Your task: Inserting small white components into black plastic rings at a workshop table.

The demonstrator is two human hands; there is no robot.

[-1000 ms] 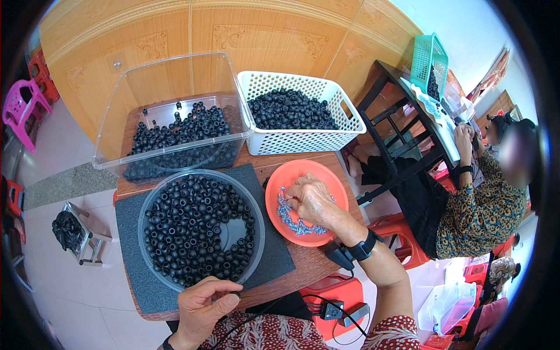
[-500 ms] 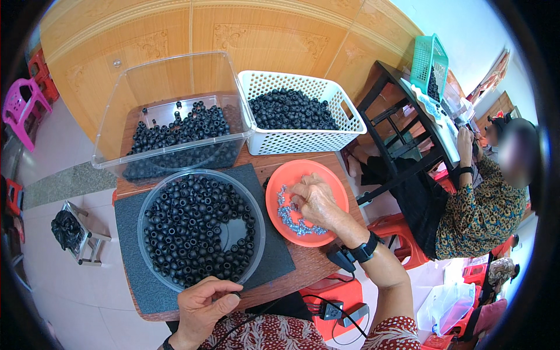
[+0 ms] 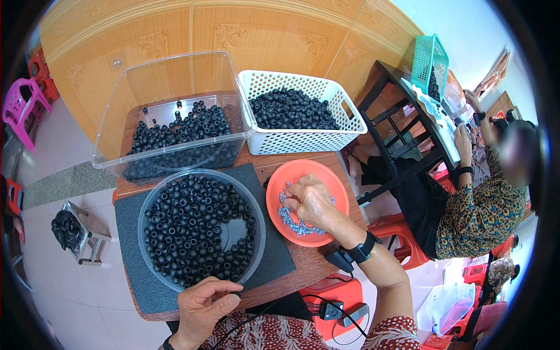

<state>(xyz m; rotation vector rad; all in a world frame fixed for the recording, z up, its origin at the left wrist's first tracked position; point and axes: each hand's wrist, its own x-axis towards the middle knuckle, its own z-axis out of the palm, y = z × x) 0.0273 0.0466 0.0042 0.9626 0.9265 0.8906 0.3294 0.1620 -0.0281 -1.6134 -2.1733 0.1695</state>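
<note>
My left hand (image 3: 205,304) is at the table's near edge, thumb and forefinger pinched on a small black knob (image 3: 235,293) that is mostly covered by the fingers. Beyond it stands a round clear tub (image 3: 260,224) of round black knobs (image 3: 186,224) with holes in them; a patch of its bottom shows through at the right. To the right, my right hand (image 3: 309,201) reaches down into an orange plate (image 3: 332,185) of small silvery metal pieces (image 3: 294,221), probably screws. Its fingers are drawn together at the pieces, and their tips are hidden.
A clear bin (image 3: 169,146) and a white perforated basket (image 3: 303,142), both with black knobs, stand at the back. A dark mat (image 3: 274,256) lies under the tub. At right, another person (image 3: 478,216) works at a black table (image 3: 382,87). A cable (image 3: 262,315) crosses my lap.
My right hand has shifted slightly left and nearer within the orange plate, with its fingers now lower among the metal pieces. My left hand stays put. The other person has raised an arm.
</note>
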